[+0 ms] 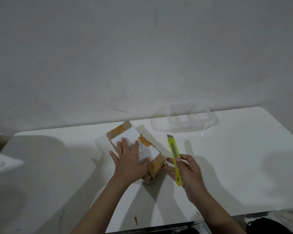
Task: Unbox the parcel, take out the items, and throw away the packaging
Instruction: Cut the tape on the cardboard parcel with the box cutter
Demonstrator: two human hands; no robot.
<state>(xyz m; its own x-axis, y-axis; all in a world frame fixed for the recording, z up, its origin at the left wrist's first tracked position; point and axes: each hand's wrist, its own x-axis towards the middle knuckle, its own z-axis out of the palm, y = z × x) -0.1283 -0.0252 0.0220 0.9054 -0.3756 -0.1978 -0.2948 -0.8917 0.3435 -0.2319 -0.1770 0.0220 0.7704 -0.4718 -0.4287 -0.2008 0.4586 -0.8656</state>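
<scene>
Right hand [184,173] is gripping the yellow box cutter [174,159], blade pointing to twelve o'clock, just at three o'clock of the parcel [139,149]. Left hand [130,161] is lying spread flat on the taped parcel mid-table [57,166]. A clear container [184,119] is sitting beyond at one o'clock.

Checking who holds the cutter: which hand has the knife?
The right hand grips the yellow knife; the left hand lies flat on the parcel.

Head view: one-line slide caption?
Left hand pins taped parcel on table; right hand holds yellow cutter.
</scene>
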